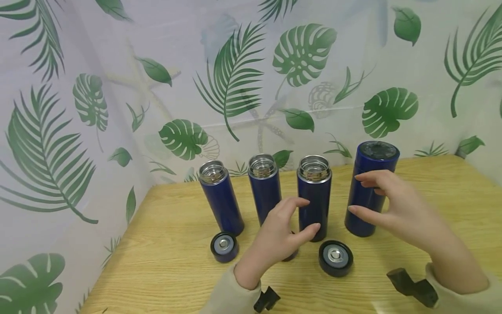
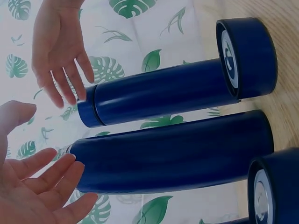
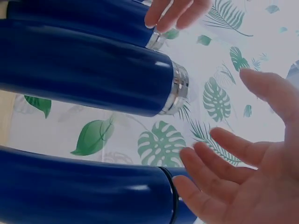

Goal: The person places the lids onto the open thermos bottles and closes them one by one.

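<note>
My left hand (image 1: 280, 229) hovers in front of an uncapped dark blue thermos bottle (image 1: 314, 200), thumb and fingers spread apart with nothing between them. To the right, a capped blue thermos bottle (image 1: 368, 196) stands upright. Beside its upper part is my right hand (image 1: 396, 205), fingers parted and holding nothing; the right wrist view shows its fingertips close to the lid seam of that capped bottle (image 3: 93, 191). A loose lid (image 1: 336, 258) lies with its inner side up in front of the uncapped bottle.
Two more uncapped thermos bottles, one at the left (image 1: 221, 200) and one in the middle (image 1: 264, 187), stand in the row. Another lid (image 1: 224, 247) lies before the left one; a further lid (image 1: 292, 255) is mostly behind my left hand. Leaf-patterned cloth (image 1: 243, 109) hangs behind the wooden table (image 1: 157, 270).
</note>
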`<state>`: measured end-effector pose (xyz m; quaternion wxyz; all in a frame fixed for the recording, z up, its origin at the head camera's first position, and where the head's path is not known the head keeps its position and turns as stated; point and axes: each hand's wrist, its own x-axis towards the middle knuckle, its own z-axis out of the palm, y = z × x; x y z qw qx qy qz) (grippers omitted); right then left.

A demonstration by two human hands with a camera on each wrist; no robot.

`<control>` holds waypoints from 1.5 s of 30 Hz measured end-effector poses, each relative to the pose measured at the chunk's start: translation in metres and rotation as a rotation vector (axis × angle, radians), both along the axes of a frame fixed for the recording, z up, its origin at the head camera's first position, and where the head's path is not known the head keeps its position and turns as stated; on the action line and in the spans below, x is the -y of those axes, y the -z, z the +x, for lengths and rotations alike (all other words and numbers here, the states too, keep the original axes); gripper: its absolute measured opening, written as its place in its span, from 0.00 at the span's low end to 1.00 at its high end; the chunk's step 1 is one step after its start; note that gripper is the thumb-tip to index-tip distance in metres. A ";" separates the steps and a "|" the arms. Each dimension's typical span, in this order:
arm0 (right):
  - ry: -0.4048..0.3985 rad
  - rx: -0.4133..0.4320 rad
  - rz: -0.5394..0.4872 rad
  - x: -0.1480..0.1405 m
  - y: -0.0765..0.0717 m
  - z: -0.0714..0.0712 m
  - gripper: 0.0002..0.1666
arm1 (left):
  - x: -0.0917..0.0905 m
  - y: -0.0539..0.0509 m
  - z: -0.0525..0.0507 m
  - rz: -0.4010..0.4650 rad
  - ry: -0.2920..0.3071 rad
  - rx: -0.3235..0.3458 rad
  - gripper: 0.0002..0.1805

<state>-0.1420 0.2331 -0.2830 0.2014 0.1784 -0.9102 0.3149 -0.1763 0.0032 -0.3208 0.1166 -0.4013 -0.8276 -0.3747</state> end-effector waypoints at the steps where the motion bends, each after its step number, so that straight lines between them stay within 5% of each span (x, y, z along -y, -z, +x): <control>1: -0.010 0.018 0.021 0.000 0.001 -0.001 0.32 | -0.001 0.000 0.000 -0.014 0.001 -0.003 0.22; 6: -0.039 0.096 0.094 0.003 0.005 -0.004 0.34 | -0.005 0.002 -0.001 -0.054 0.006 -0.030 0.21; 29: -0.111 0.127 0.221 0.015 0.058 -0.015 0.32 | -0.006 0.014 0.000 -0.136 0.009 -0.034 0.21; 45: -0.167 0.344 0.318 0.025 0.079 -0.026 0.36 | -0.006 0.020 0.000 -0.177 0.018 0.020 0.22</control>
